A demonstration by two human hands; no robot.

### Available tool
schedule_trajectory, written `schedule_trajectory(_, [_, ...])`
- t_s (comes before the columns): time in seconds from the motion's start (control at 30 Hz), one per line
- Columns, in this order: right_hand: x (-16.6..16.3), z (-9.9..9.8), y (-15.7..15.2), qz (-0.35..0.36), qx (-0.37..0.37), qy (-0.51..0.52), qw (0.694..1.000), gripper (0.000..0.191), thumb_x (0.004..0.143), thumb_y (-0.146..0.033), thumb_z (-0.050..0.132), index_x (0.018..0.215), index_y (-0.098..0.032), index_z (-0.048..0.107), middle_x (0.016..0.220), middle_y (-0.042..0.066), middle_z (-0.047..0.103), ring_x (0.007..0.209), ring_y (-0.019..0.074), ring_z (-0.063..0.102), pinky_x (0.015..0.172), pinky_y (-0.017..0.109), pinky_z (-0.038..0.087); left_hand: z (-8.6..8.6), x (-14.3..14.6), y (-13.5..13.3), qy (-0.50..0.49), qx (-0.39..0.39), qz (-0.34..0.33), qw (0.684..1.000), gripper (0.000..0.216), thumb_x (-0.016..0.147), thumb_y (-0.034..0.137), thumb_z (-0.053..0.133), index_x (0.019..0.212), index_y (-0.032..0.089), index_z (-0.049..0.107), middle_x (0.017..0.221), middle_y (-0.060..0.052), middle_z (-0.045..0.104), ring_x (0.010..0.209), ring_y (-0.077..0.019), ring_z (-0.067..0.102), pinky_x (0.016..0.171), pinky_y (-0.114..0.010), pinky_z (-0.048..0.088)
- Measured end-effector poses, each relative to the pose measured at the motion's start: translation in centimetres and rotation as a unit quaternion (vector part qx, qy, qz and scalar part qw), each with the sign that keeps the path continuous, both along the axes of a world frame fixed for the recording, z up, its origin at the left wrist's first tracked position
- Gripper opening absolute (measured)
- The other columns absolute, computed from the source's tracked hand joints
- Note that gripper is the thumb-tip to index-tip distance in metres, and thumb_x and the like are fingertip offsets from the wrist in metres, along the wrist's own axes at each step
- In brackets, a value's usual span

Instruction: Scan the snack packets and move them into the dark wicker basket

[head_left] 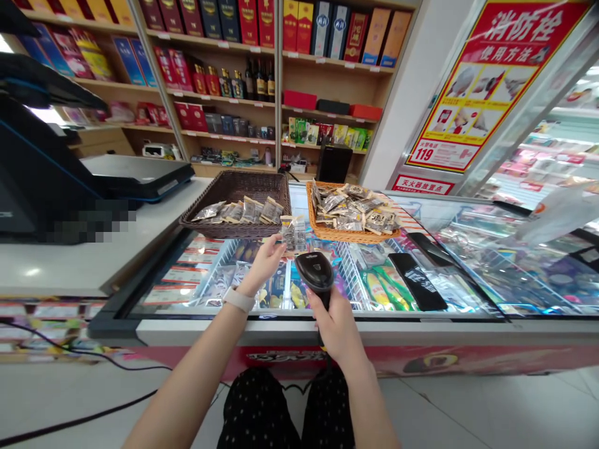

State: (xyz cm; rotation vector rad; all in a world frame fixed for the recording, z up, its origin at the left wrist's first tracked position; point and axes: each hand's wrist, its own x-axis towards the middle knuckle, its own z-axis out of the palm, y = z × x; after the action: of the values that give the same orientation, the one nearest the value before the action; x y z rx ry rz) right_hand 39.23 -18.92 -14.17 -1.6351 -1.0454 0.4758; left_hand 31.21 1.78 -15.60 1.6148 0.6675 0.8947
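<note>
A small clear snack packet (294,234) is pinched at its left edge by my left hand (267,260), just in front of the gap between two baskets. My right hand (334,321) is wrapped round the handle of a black barcode scanner (314,271), whose head points forward toward the packet. The dark brown wicker basket (234,231) at left has several similar packets (253,210) along its front. The orange wicker basket (354,233) at right is heaped with more packets (349,206). Both baskets rest on the freezer's glass top (276,287).
Two dark phones (416,280) lie on the glass to the right. A scale (135,174) stands on the counter (56,268) at left. Black cables (93,355) run across the floor. Shelves (219,47) of boxes and bottles line the back.
</note>
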Motion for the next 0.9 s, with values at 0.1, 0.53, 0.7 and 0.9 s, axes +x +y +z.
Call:
schedule_trajectory(0.1, [-0.13, -0.12, 0.15, -0.001, 0.0, -0.003, 1.0, 0.039, 0.099, -0.051, 0.05, 0.11, -0.017, 0.067, 0.095, 0.013, 0.075, 0.093, 0.0321, 0.073, 0.063, 0.034, 0.054, 0.12, -0.09, -0.3, 0.0, 0.002, -0.004, 1.0, 0.031, 0.092, 0.038, 0.059, 0.114, 0.016, 0.056, 0.086, -0.006, 0.073, 0.082, -0.0216, 0.074, 0.073, -0.031, 0.058])
schedule_trajectory(0.53, [-0.12, 0.28, -0.14, -0.008, -0.003, -0.009, 1.0, 0.041, 0.099, -0.051, 0.05, 0.113, -0.017, 0.067, 0.09, 0.011, 0.075, 0.092, 0.0321, 0.073, 0.061, 0.032, 0.053, 0.39, -0.05, -0.54, 0.014, -0.004, 0.004, 1.0, 0.028, 0.091, 0.036, 0.059, 0.111, 0.017, 0.054, 0.087, -0.006, 0.073, 0.08, -0.0201, 0.072, 0.072, -0.03, 0.056])
schedule_trajectory(0.7, [-0.09, 0.16, -0.11, -0.006, -0.003, 0.001, 1.0, 0.04, 0.099, -0.051, 0.051, 0.112, -0.017, 0.067, 0.093, 0.012, 0.075, 0.094, 0.033, 0.072, 0.065, 0.035, 0.054, 0.38, -0.12, -0.45, 0.007, -0.013, -0.013, 1.0, 0.03, 0.092, 0.037, 0.057, 0.114, 0.017, 0.053, 0.087, -0.006, 0.073, 0.08, -0.0204, 0.073, 0.073, -0.031, 0.057])
schedule_trajectory(0.9, [-0.16, 0.22, -0.09, -0.004, -0.005, 0.011, 1.0, 0.039, 0.098, -0.051, 0.051, 0.112, -0.018, 0.066, 0.094, 0.011, 0.074, 0.094, 0.0319, 0.072, 0.064, 0.034, 0.055, 0.22, -0.15, -0.61, 0.006, -0.003, -0.006, 1.0, 0.034, 0.09, 0.042, 0.061, 0.114, 0.017, 0.056, 0.088, -0.007, 0.074, 0.082, -0.0212, 0.074, 0.072, -0.03, 0.056])
